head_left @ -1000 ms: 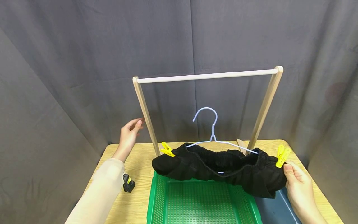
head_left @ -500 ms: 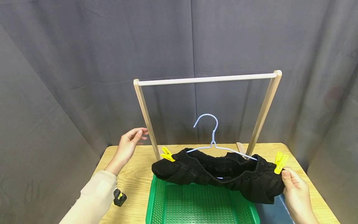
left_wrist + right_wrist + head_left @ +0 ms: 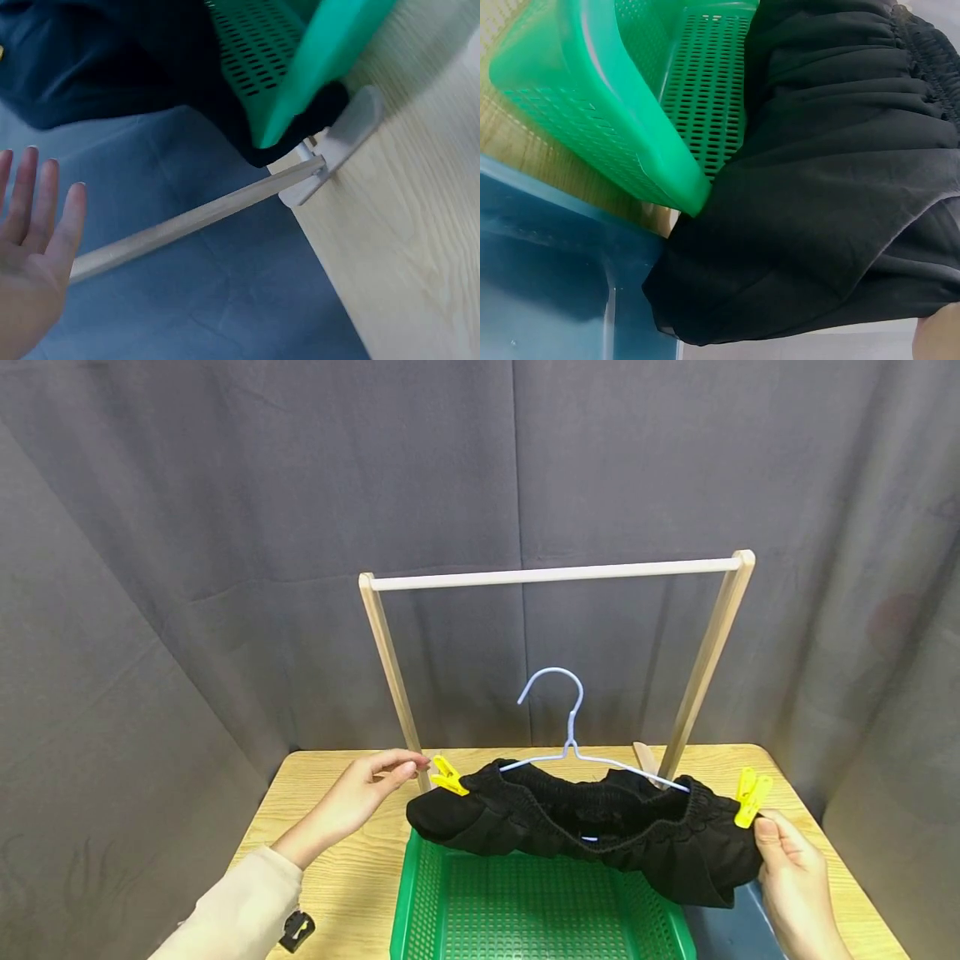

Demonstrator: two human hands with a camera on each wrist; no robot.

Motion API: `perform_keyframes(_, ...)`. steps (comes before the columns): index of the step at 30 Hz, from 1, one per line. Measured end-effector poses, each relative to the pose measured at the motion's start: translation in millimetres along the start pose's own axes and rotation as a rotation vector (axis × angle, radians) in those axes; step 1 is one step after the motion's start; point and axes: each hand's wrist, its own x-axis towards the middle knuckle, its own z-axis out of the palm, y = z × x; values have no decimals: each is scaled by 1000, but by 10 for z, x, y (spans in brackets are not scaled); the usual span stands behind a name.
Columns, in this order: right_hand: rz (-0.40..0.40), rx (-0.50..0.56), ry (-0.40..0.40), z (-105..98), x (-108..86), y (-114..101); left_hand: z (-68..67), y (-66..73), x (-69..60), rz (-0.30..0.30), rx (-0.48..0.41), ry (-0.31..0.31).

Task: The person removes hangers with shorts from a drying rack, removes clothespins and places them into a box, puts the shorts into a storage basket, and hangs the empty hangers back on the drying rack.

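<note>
A black garment with a gathered elastic waistband hangs over the front of the green basket; whether it is shorts or a skirt I cannot tell. Inside its waist sits a pale blue hanger, hook upward. Yellow clothespins clip the waistband, a left clothespin and a right clothespin. My left hand reaches beside the left clothespin, fingertips very near it; in the left wrist view its fingers look straight. My right hand pinches the garment's right end, just below the right clothespin.
A wooden rack with a white bar stands behind the garment. The green basket sits on the wooden table, with a blue bin to its right. A small black object lies near my left sleeve.
My left hand has moved right and down from beside the rack's left post to the left clothespin. The right hand keeps its hold on the garment. The head view has shifted slightly.
</note>
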Motion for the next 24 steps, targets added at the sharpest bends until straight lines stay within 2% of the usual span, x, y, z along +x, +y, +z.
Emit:
perform_keyframes(4, -9, 1, -3, 25, 1, 11, 67, 24, -69, 7, 110, -59)
perform_keyframes(8, 4, -35, 24, 69, 17, 13, 130, 32, -119, 20, 210, -92)
perform_keyframes(14, -2, -99, 27, 130, 44, 4, 235, 63, -147, 62, 274, -105)
perform_keyframes(16, -2, -183, 26, 135, 53, 6, 258, 74, -153, 62, 285, -91)
perform_keyframes(21, 13, -496, -5, 113, 87, 10, 279, 107, -183, 51, 321, -10)
perform_keyframes(24, -1, -604, -40, 76, 105, 8, 288, 118, -207, 53, 356, 29)
